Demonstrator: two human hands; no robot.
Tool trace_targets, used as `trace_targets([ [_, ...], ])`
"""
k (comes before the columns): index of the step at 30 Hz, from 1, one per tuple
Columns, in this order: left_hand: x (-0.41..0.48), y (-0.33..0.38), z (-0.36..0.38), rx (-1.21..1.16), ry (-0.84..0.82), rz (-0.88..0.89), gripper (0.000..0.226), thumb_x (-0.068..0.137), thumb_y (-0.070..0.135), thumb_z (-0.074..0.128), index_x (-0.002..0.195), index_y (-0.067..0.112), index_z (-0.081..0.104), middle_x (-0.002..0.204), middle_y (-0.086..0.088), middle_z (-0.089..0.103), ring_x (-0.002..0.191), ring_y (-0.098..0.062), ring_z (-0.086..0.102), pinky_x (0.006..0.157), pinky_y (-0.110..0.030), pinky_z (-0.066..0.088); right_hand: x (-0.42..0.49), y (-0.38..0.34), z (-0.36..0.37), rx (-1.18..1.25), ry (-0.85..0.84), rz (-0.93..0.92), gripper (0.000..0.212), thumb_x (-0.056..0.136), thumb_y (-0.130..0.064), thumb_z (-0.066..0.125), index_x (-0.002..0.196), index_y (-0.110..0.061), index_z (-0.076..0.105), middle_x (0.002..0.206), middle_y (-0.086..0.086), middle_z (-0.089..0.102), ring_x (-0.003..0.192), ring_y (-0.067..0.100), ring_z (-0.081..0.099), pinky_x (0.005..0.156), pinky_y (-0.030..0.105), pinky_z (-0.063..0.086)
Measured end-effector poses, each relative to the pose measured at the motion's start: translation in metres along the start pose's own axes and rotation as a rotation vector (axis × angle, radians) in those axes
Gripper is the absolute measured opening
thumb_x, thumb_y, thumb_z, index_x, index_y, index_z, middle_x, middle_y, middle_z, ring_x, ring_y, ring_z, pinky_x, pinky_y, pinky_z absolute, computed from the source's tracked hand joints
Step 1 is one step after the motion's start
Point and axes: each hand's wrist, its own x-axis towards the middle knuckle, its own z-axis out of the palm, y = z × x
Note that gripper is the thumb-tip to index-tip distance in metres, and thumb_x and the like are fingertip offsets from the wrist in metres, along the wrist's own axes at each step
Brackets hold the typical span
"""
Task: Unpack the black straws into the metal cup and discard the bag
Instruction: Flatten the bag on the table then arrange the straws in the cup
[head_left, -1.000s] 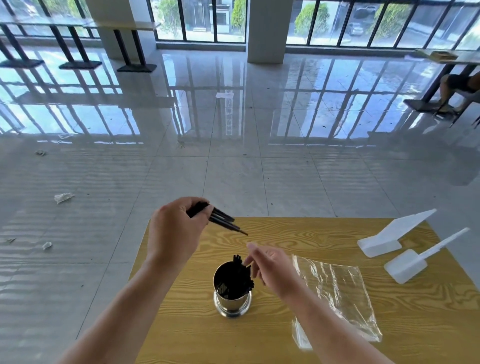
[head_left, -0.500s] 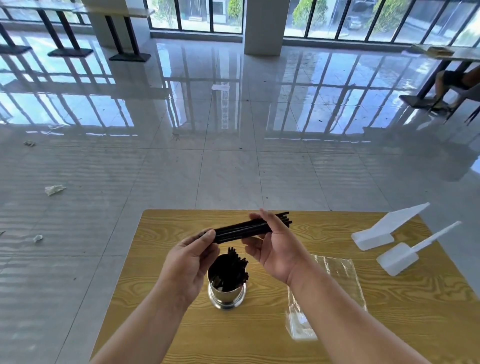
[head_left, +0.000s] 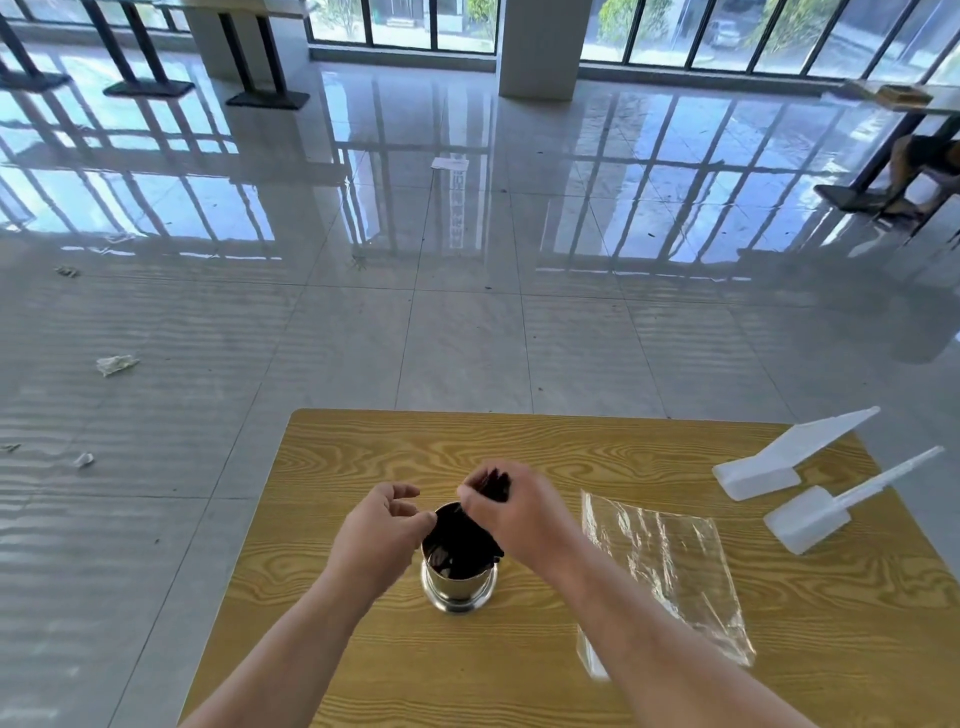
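A shiny metal cup (head_left: 459, 590) stands on the wooden table (head_left: 519, 452) with black straws (head_left: 457, 551) filling it. My right hand (head_left: 519, 512) grips a bundle of black straws from above, their tops showing between its fingers, their lower ends down in the cup. My left hand (head_left: 382, 530) hovers at the cup's left rim with fingers loosely curled and holds nothing. The clear plastic bag (head_left: 667, 571) lies flat on the table to the right of the cup, apart from both hands.
Two white plastic scoop-like pieces (head_left: 779, 462) (head_left: 826, 514) lie at the table's far right. Scraps of litter (head_left: 117, 364) lie on the glossy tiled floor to the left. A person sits at a table (head_left: 919, 156) at the far right.
The straw bundle went from lying level between both hands to upright in my right hand, lowered into the cup. My left hand let go of it and dropped beside the rim.
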Motion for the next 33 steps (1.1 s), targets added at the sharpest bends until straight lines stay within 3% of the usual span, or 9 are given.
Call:
trace_targets([
  [4, 0.004, 0.001, 0.007, 0.278, -0.081, 0.088, 0.048, 0.081, 0.042, 0.079, 0.125, 0.038, 0.059, 0.112, 0.016, 0.064, 0.090, -0.005, 0.068, 0.071, -0.030, 0.059, -0.002, 0.020, 0.004, -0.084, 0.121, 0.085, 0.032, 0.093, -0.055, 0.065, 0.120, -0.038, 0.065, 0.110, -0.019, 0.061, 0.091, 0.002, 0.061, 0.076, 0.020, 0.050],
  [6, 0.005, 0.001, 0.012, 0.381, -0.139, 0.120, 0.059, 0.079, 0.046, 0.079, 0.132, 0.039, 0.055, 0.118, 0.018, 0.062, 0.093, 0.002, 0.063, 0.067, -0.022, 0.051, -0.003, 0.028, 0.003, -0.090, 0.168, 0.150, 0.038, 0.096, -0.050, 0.063, 0.132, -0.035, 0.060, 0.117, -0.016, 0.059, 0.100, 0.002, 0.059, 0.078, 0.019, 0.047],
  [8, 0.006, 0.002, 0.018, 0.429, -0.179, 0.141, 0.064, 0.078, 0.046, 0.081, 0.135, 0.039, 0.054, 0.119, 0.017, 0.062, 0.093, 0.003, 0.062, 0.065, -0.019, 0.050, -0.002, 0.034, 0.004, -0.065, 0.099, 0.263, 0.042, 0.100, -0.046, 0.061, 0.139, -0.029, 0.057, 0.119, -0.010, 0.061, 0.104, 0.005, 0.062, 0.078, 0.022, 0.050],
  [13, 0.005, 0.007, 0.032, 0.452, -0.225, 0.184, 0.058, 0.071, 0.050, 0.080, 0.124, 0.041, 0.058, 0.111, 0.018, 0.066, 0.093, -0.002, 0.066, 0.079, -0.031, 0.063, 0.002, 0.037, 0.017, 0.023, -0.091, 0.329, 0.018, 0.101, -0.029, 0.058, 0.112, -0.027, 0.072, 0.099, -0.006, 0.076, 0.085, 0.010, 0.073, 0.067, 0.024, 0.061],
  [16, 0.005, 0.008, 0.037, 0.519, -0.199, 0.242, 0.042, 0.074, 0.052, 0.077, 0.112, 0.044, 0.060, 0.102, 0.019, 0.065, 0.087, 0.001, 0.063, 0.073, -0.026, 0.058, 0.003, 0.038, 0.020, 0.054, -0.091, 0.336, 0.021, 0.100, -0.026, 0.058, 0.099, -0.025, 0.079, 0.091, -0.002, 0.081, 0.084, 0.018, 0.076, 0.071, 0.033, 0.063],
  [19, 0.006, 0.008, 0.039, 0.576, -0.183, 0.310, 0.022, 0.083, 0.048, 0.077, 0.101, 0.044, 0.064, 0.095, 0.019, 0.066, 0.085, 0.001, 0.062, 0.071, -0.024, 0.055, 0.001, 0.041, 0.017, 0.074, -0.070, 0.334, 0.024, 0.099, -0.025, 0.059, 0.090, -0.022, 0.081, 0.082, 0.002, 0.081, 0.064, 0.012, 0.067, 0.062, 0.032, 0.058],
  [25, 0.009, 0.018, 0.038, 0.712, -0.124, 0.441, 0.014, 0.095, 0.039, 0.065, 0.100, 0.029, 0.073, 0.093, 0.012, 0.072, 0.084, -0.010, 0.066, 0.075, -0.029, 0.056, -0.004, 0.044, 0.007, 0.048, -0.017, 0.286, 0.015, 0.102, -0.024, 0.060, 0.096, -0.025, 0.073, 0.084, -0.003, 0.076, 0.064, 0.003, 0.062, 0.053, 0.014, 0.047],
  [30, 0.007, 0.030, 0.033, 0.734, -0.083, 0.523, 0.015, 0.096, 0.035, 0.065, 0.103, 0.027, 0.076, 0.097, 0.011, 0.075, 0.089, -0.011, 0.068, 0.079, -0.029, 0.056, -0.007, 0.040, 0.006, 0.006, -0.010, 0.253, 0.012, 0.098, -0.027, 0.058, 0.095, -0.030, 0.070, 0.084, -0.007, 0.075, 0.063, -0.002, 0.064, 0.053, 0.014, 0.047],
  [33, 0.004, 0.038, 0.028, 0.725, -0.058, 0.554, 0.012, 0.094, 0.035, 0.068, 0.100, 0.029, 0.077, 0.092, 0.012, 0.075, 0.084, -0.009, 0.067, 0.072, -0.022, 0.052, -0.008, 0.038, 0.004, -0.023, -0.002, 0.228, 0.012, 0.098, -0.028, 0.058, 0.095, -0.031, 0.069, 0.085, -0.008, 0.075, 0.074, 0.007, 0.071, 0.058, 0.020, 0.056],
])
